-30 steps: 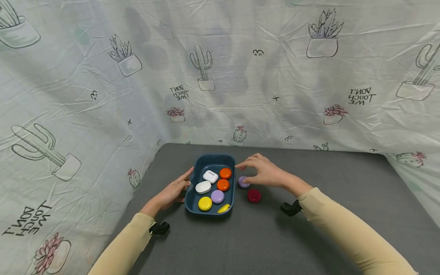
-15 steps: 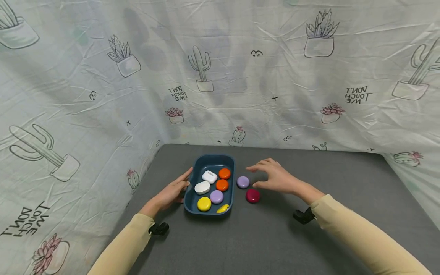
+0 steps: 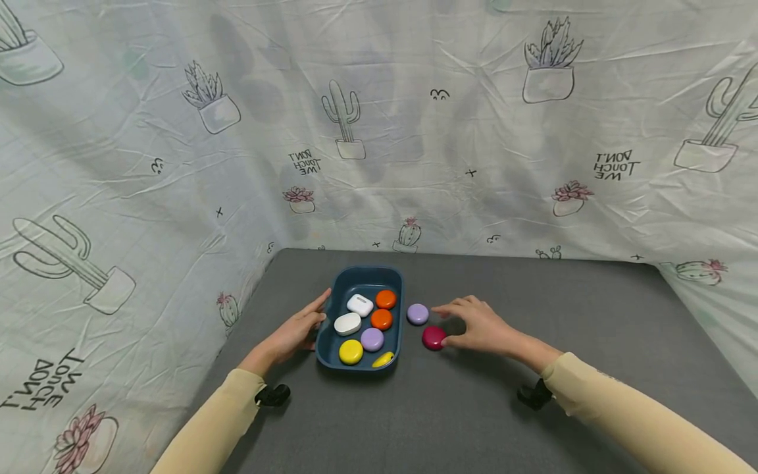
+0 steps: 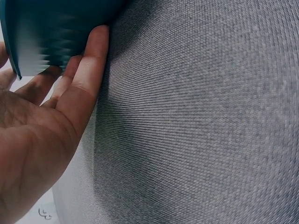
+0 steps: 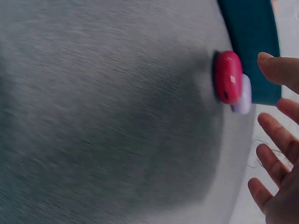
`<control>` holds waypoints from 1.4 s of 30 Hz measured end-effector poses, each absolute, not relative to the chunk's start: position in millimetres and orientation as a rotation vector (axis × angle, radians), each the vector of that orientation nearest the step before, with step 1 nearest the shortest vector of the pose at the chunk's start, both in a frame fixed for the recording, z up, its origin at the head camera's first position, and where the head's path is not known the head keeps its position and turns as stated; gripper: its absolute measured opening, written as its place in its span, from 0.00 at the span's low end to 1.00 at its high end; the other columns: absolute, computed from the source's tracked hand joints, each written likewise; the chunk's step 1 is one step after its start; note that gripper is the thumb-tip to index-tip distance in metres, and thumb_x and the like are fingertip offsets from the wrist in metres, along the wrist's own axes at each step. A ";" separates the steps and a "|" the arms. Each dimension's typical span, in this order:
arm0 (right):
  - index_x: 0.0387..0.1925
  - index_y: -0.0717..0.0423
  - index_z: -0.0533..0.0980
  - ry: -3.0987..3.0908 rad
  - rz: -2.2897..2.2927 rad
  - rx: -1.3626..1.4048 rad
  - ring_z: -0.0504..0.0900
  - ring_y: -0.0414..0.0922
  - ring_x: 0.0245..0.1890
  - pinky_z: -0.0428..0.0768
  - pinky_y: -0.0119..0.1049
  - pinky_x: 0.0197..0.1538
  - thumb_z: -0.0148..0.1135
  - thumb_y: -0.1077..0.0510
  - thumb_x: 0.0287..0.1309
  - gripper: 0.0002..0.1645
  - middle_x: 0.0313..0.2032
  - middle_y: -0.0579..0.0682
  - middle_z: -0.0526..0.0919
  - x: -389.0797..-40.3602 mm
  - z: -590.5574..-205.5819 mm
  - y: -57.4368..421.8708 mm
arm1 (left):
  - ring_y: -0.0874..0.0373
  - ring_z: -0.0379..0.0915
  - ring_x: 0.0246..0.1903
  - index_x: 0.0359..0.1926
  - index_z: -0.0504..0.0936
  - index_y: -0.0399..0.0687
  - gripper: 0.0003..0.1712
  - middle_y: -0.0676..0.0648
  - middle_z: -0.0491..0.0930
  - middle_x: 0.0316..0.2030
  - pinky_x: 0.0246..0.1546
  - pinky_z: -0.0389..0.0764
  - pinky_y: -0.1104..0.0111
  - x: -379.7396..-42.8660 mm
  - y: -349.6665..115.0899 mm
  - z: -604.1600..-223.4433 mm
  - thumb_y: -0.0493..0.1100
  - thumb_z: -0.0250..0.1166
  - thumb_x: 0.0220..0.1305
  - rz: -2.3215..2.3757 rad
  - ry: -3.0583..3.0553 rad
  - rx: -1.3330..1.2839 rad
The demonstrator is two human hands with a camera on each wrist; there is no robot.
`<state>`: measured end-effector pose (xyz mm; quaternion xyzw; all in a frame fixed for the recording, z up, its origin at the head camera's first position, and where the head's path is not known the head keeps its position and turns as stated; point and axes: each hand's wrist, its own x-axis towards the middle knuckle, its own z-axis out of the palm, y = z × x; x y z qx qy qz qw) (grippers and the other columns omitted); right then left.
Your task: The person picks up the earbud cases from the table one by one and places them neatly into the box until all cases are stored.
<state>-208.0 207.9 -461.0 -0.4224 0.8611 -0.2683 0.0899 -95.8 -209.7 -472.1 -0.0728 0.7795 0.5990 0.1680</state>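
Note:
A dark blue tray [image 3: 359, 275] with raised walls stands on the grey table. My left hand [image 3: 293, 336] touches its left side with extended fingers; in the left wrist view the fingers [image 4: 96, 56] lie against the outer wall [image 4: 65, 28]. Right of the tray lie a glossy dark red, rounded disc-like piece [image 3: 433, 338] and a lilac one [image 3: 417, 315]. My right hand [image 3: 482, 327] is spread beside them and grips nothing, its thumb tip right at the red piece in the head view. The right wrist view shows the red piece [image 5: 229, 77] edge-on, partly covering the lilac one [image 5: 243, 95].
Inside the tray are two orange discs [image 3: 381, 320], a lilac disc [image 3: 372, 340], a yellow disc [image 3: 351, 352], a small yellow banana-shaped piece [image 3: 383, 359] and two white rounded cases [image 3: 347, 324]. A patterned cloth [image 3: 462, 145] hangs behind the table [image 3: 474, 408].
My right hand has drawn away from the lilac piece, shifting right and toward me until its thumb is at the red piece. My left hand has stayed at the tray.

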 end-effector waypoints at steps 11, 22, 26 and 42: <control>0.64 0.45 0.79 2.545 -0.770 -1.214 0.72 0.50 0.55 0.66 0.58 0.55 0.80 0.44 0.50 0.39 0.52 0.45 0.81 -200.4 -476.2 208.2 | 0.43 0.68 0.55 0.81 0.46 0.79 0.35 0.38 0.55 0.75 0.42 0.79 0.55 -94.5 -208.6 -473.2 0.49 0.46 0.82 1.702 2.221 -0.210; 0.60 0.46 0.81 2.556 -0.798 -1.171 0.72 0.49 0.52 0.65 0.53 0.52 0.81 0.45 0.49 0.35 0.48 0.44 0.81 -200.9 -485.0 203.3 | 0.42 0.68 0.56 0.80 0.47 0.82 0.34 0.41 0.54 0.76 0.42 0.79 0.55 -94.2 -207.8 -475.2 0.49 0.46 0.82 1.704 2.231 -0.222; 0.60 0.46 0.81 2.564 -0.799 -1.177 0.72 0.48 0.51 0.65 0.52 0.50 0.81 0.44 0.49 0.35 0.47 0.43 0.81 -202.4 -488.1 202.3 | 0.43 0.69 0.54 0.80 0.48 0.83 0.34 0.41 0.55 0.75 0.42 0.79 0.55 -93.7 -207.4 -476.0 0.49 0.46 0.82 1.705 2.231 -0.224; 0.57 0.43 0.82 2.593 -0.759 -1.194 0.72 0.45 0.49 0.67 0.52 0.50 0.81 0.43 0.48 0.33 0.45 0.40 0.81 -203.5 -491.8 197.8 | 0.43 0.71 0.54 0.80 0.48 0.80 0.35 0.39 0.59 0.73 0.44 0.81 0.54 -93.6 -204.9 -478.7 0.47 0.47 0.81 1.742 2.220 -0.230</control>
